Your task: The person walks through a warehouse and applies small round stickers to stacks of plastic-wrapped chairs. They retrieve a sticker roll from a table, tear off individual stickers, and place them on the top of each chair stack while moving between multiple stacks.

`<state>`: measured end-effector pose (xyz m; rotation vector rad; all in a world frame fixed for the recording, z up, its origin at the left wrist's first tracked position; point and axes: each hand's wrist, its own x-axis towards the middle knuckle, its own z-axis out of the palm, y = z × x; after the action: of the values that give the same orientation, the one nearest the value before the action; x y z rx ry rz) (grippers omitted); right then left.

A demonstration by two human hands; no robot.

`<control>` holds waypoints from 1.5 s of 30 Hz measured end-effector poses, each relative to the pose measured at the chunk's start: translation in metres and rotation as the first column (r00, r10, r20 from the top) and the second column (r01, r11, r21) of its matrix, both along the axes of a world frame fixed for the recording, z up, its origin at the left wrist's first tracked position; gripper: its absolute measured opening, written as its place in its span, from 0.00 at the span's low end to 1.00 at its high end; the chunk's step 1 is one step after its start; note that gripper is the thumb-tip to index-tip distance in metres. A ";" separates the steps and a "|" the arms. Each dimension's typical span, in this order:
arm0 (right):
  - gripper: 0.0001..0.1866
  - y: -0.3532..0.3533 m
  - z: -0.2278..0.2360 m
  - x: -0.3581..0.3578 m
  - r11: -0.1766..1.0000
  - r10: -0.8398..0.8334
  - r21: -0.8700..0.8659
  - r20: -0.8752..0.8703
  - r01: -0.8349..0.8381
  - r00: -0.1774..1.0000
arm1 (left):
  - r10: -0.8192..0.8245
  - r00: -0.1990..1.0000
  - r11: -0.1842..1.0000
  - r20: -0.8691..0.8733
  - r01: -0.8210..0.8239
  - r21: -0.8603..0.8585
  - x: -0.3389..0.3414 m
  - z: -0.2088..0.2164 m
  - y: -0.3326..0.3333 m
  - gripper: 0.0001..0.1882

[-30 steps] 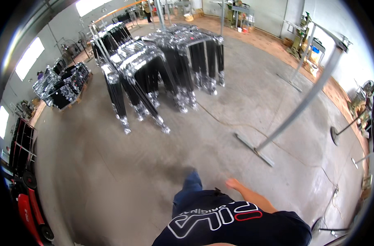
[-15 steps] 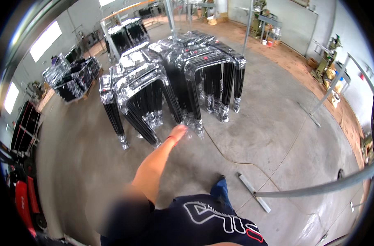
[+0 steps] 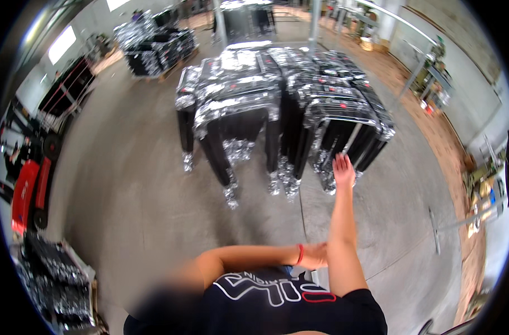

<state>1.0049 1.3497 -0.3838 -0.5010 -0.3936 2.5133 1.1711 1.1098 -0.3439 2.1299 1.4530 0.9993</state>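
Left hand [image 3: 319,255] beside right forearm [image 3: 344,231]; fingers mostly hidden, state cannot be told. Right hand [image 3: 343,172] outstretched, fingers straight, close together. Wrapped black frames [image 3: 344,114] just beyond those fingertips, contact unclear. Wrapped stack [image 3: 154,54] well beyond, leftward.

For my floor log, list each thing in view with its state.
Right hand: open, fingers extended before the black frames; contact unclear.
Left hand: beside the right forearm, fingers partly hidden.
Black frames: upright on their legs, wrapped in shiny film at tops and feet.
Wristband: worn on the left wrist.
Red vehicle: on its wheels.
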 end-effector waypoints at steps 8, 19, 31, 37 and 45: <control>0.12 -0.319 0.015 -0.170 0.720 0.693 0.009 0.063 -0.694 0.719 | 0.579 0.652 0.730 -0.489 -0.682 -0.046 -0.192 0.028 -0.252 0.21; 0.17 -0.502 0.048 -0.294 -0.066 0.754 0.422 0.615 -0.904 0.232 | 0.932 0.310 0.191 -0.190 -0.862 -0.470 -0.409 -0.013 -0.543 0.19; 0.15 -0.611 0.083 -0.674 -0.020 -0.057 0.939 0.343 -0.344 0.938 | 0.967 0.091 0.182 0.237 -0.899 -0.399 -0.693 -0.008 -0.676 0.14; 0.33 -0.613 0.031 -0.788 -0.420 -0.778 0.663 0.088 -0.620 0.622 | 0.911 0.199 0.356 0.360 -0.820 -0.447 -0.868 -0.019 -0.704 0.12; 0.37 -0.623 -0.009 -0.800 -0.150 -0.925 0.435 0.255 -0.888 0.282 | 0.767 0.628 0.631 0.136 -0.698 -0.339 -1.132 -0.009 -0.738 0.12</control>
<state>0.2045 0.7271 -0.3927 -1.1628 -2.5758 0.0276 0.0387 0.3715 -0.3533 1.1038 2.2260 1.2097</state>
